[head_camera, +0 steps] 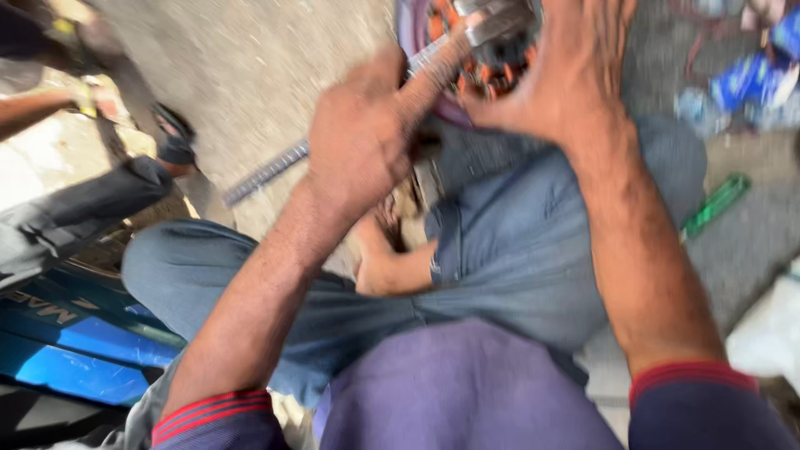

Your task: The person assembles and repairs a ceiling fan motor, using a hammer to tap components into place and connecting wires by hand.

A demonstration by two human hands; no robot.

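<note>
Ribbed grey metal rod (267,172) is lying slanted, lower end out over the ground at left, upper end running up to the motor stator (492,50). Left hand (362,142) is gripping it in a closed fist. The stator, round with orange-copper windings and a purple rim, is sitting under the right hand's (567,75) spread fingers. View is blurring with motion.

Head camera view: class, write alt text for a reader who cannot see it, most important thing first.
Seen from above, a seated person's left hand grips a ribbed metal rod while the right hand steadies a round motor part with orange copper windings. Grey trousers, a concrete floor and a green object lie below; the picture is motion-blurred.
</note>
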